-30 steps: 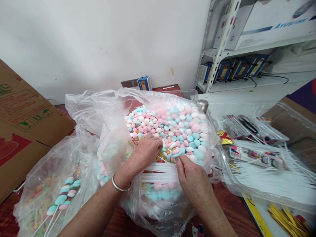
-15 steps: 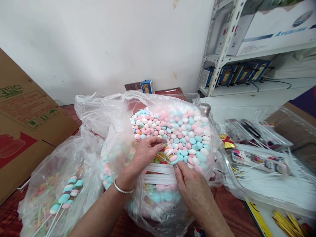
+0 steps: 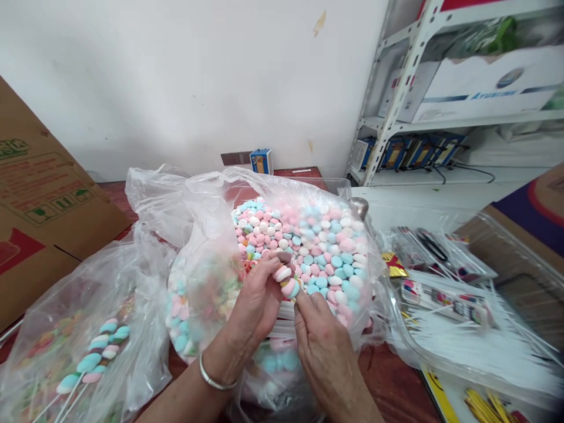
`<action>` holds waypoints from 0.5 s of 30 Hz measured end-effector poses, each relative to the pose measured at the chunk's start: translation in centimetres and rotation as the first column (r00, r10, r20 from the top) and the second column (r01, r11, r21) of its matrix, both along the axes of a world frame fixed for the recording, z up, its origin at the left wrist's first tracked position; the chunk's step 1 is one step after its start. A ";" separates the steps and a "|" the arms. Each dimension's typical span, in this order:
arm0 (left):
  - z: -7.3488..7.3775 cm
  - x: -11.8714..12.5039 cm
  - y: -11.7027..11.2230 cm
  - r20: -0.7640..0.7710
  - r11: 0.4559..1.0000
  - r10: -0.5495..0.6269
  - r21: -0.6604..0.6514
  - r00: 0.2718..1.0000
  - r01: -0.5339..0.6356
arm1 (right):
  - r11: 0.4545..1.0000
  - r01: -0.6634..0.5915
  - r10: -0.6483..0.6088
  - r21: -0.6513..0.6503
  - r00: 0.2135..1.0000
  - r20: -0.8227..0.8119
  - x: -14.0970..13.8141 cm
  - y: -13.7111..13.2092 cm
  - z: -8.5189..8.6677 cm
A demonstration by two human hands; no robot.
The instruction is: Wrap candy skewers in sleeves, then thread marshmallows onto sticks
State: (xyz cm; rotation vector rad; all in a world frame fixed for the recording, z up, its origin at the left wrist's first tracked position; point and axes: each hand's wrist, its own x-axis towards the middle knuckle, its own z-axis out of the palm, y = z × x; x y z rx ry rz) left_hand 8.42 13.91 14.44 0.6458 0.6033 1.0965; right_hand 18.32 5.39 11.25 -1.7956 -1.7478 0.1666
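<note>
A big clear plastic bag [image 3: 185,200] holds a heap of pink, blue and white marshmallow candies [image 3: 317,241]. Above its near side, my left hand [image 3: 255,299] pinches a short stack of candies [image 3: 285,281] that looks threaded on a stick. My right hand [image 3: 321,346] is closed just below that stack, fingertips at its lower end, seemingly on the stick. White sticks [image 3: 282,320] lie across the bag under both hands. A silver bangle [image 3: 211,379] circles my left wrist.
A second clear bag [image 3: 66,329] at the left holds finished candy skewers [image 3: 94,358]. A cardboard box [image 3: 39,200] stands at far left. At right are a clear tray of white sticks [image 3: 476,323], gold ties [image 3: 489,405] and metal shelving [image 3: 396,88].
Both hands have lifted from the white sticks and drawn together. My left hand now holds a small stack of candies that was not in it before.
</note>
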 end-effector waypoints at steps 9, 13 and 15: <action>0.1 -0.1 -1.8 0.097 0.998 0.037 -0.062 0.995 -0.031 | 0.969 -0.065 0.080 0.239 0.996 -0.051 0.5 -1.8 -1.7; -0.4 0.2 -2.5 0.082 0.998 0.063 -0.026 0.995 -0.061 | 0.973 -0.005 0.008 0.229 1.000 -0.011 -0.7 -2.2 -2.4; -0.6 0.3 -2.6 0.060 0.996 0.086 0.019 0.995 -0.087 | 0.972 0.005 -0.005 0.234 1.000 0.001 -1.3 -2.0 -2.6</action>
